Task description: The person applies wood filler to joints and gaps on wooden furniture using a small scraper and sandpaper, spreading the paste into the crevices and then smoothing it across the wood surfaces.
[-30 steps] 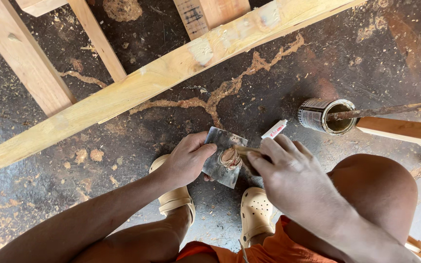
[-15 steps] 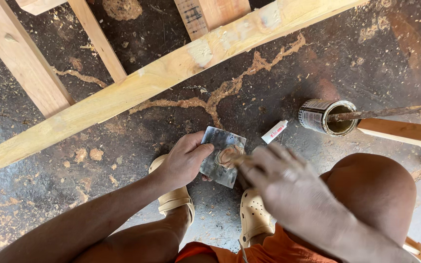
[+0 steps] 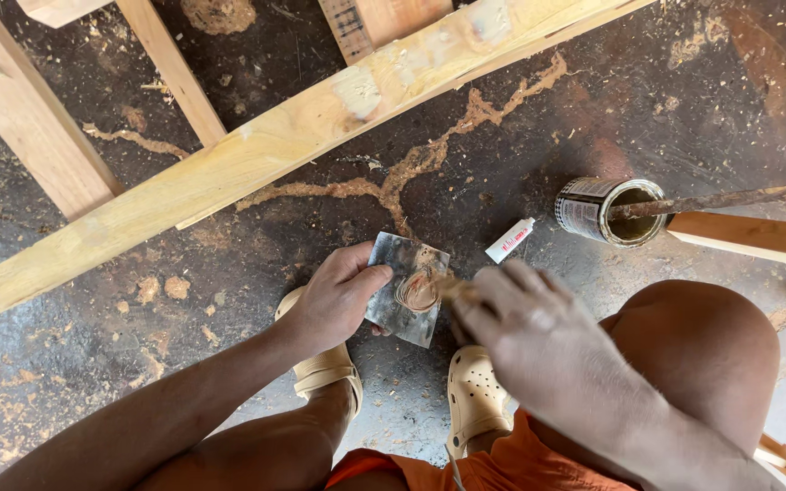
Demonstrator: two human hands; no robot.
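My left hand [image 3: 334, 300] grips the left edge of a small square metal plate [image 3: 393, 305] held just above the floor. A dab of tan paste [image 3: 418, 293] sits on the plate. My right hand [image 3: 525, 332] holds a small wooden stick [image 3: 455, 289], its tip in the paste; the fingers hide most of the stick. A small white tube [image 3: 509, 241] lies on the floor just beyond the plate. An open tin can [image 3: 607, 211] with a stick [image 3: 711, 200] resting in it stands to the right.
A long pale wooden beam [image 3: 256, 155] crosses the dark, sawdust-strewn floor diagonally, with more wooden pieces [image 3: 34, 109] at upper left. Another plank [image 3: 757, 238] lies at right. My knee [image 3: 702, 355] and cream clogs [image 3: 475, 400] are below the hands.
My right hand has shifted over the plate, stirring the paste with the stick. The left hand and plate stay in place.
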